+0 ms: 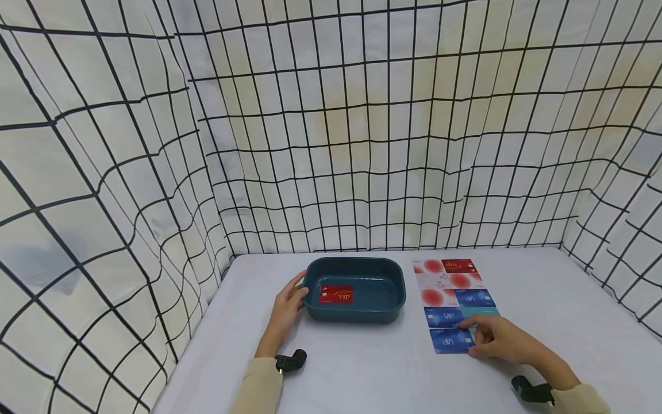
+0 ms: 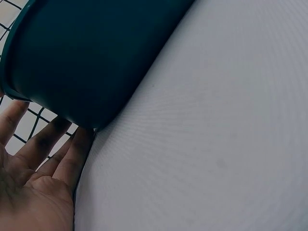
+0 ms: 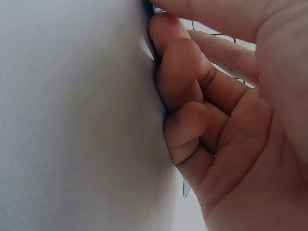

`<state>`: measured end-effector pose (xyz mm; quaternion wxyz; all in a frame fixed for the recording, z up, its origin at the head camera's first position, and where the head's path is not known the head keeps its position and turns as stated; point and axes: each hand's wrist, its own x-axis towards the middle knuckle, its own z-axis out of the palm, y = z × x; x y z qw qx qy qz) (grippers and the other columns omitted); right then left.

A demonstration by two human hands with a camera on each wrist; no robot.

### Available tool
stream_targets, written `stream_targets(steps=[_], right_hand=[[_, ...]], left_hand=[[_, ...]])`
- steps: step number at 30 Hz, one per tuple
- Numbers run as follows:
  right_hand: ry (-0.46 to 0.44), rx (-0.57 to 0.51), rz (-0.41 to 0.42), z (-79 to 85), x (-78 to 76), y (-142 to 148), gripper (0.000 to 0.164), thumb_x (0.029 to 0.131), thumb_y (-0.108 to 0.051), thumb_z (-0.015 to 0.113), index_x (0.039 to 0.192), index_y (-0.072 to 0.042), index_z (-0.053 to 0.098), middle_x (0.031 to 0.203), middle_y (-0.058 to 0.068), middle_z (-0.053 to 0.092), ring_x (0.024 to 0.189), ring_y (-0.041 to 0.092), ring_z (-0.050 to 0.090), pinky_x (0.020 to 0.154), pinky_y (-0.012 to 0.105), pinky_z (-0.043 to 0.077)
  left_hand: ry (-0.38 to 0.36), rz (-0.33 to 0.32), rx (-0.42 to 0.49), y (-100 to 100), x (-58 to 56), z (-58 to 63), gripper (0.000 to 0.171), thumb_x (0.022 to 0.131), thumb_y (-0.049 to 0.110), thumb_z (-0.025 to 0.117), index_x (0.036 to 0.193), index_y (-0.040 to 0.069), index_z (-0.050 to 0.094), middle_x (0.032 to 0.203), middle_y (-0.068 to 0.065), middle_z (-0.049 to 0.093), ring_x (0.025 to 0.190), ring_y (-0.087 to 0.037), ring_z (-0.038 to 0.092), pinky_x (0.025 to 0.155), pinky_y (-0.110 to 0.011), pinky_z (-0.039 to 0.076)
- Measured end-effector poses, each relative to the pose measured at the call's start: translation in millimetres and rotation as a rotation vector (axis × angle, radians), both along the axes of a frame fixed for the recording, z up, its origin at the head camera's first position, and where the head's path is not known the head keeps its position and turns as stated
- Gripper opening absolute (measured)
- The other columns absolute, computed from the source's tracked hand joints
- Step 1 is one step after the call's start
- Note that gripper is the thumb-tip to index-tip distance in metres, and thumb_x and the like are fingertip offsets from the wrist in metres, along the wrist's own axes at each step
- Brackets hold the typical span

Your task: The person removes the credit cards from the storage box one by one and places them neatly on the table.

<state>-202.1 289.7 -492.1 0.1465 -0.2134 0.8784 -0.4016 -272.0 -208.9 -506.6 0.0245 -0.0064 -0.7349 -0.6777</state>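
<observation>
In the head view, my left hand (image 1: 285,307) rests against the left end of a dark teal rectangular basin (image 1: 354,316), thumb at its rim. The left wrist view shows mostly straight fingers (image 2: 72,161) touching its outer wall. A red VIP card (image 1: 336,294) lies inside. My right hand (image 1: 499,338) pinches the nearest blue VIP card (image 1: 449,341) by its right part, index at the far edge, thumb at the near edge. The card lies flat on the table. Another blue VIP card (image 1: 439,317) is just beyond it. In the right wrist view, curled fingers (image 3: 180,72) touch the cloth.
More cards lie in two columns right of the basin: a red VIP card (image 1: 459,265), a blue VIP card (image 1: 474,298), a teal card (image 1: 483,312) partly under the hand, and several red-dotted ones (image 1: 434,297). Black grid netting (image 1: 362,167) over white sheeting encloses the white table (image 1: 362,368).
</observation>
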Motion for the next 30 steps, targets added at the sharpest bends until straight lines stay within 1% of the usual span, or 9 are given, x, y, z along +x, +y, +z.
stream_targets(steps=[7, 15, 22, 30], right_hand=[[-0.019, 0.01, -0.026, 0.7, 1.0, -1.7, 0.054, 0.088, -0.025, 0.08, 0.131, 0.001, 0.059, 0.077, -0.001, 0.059, 0.068, 0.006, 0.056, 0.058, 0.021, 0.043], [-0.007, -0.011, -0.028, 0.1, 1.9, -2.0, 0.05, 0.089, -0.02, 0.079, 0.13, 0.001, 0.059, 0.078, 0.001, 0.058, 0.068, 0.006, 0.055, 0.058, 0.022, 0.043], [-0.007, -0.012, -0.032, 0.9, 2.2, -2.8, 0.048, 0.089, -0.021, 0.079, 0.127, 0.001, 0.06, 0.077, 0.001, 0.059, 0.068, 0.007, 0.056, 0.058, 0.022, 0.043], [0.0, -0.007, -0.035, 2.3, 0.5, -4.0, 0.048, 0.088, -0.023, 0.08, 0.126, 0.0, 0.06, 0.078, 0.002, 0.059, 0.067, 0.007, 0.055, 0.058, 0.021, 0.043]], left_hand=[[-0.004, -0.001, -0.001, 0.8, 0.2, 0.5, 0.046, 0.106, 0.027, 0.055, 0.152, 0.029, 0.05, 0.156, -0.015, 0.049, 0.142, -0.032, 0.051, 0.115, -0.049, 0.045], [0.003, -0.005, 0.001, 1.4, -0.5, 0.6, 0.047, 0.106, 0.026, 0.055, 0.152, 0.028, 0.049, 0.155, -0.017, 0.05, 0.141, -0.033, 0.052, 0.115, -0.05, 0.046], [0.0, -0.001, 0.004, 2.2, 0.1, 3.0, 0.047, 0.106, 0.025, 0.055, 0.152, 0.027, 0.049, 0.155, -0.017, 0.051, 0.14, -0.033, 0.053, 0.114, -0.049, 0.046], [0.0, -0.002, -0.001, 1.7, 0.1, 2.9, 0.046, 0.107, 0.024, 0.054, 0.153, 0.027, 0.049, 0.155, -0.017, 0.05, 0.14, -0.033, 0.052, 0.115, -0.049, 0.045]])
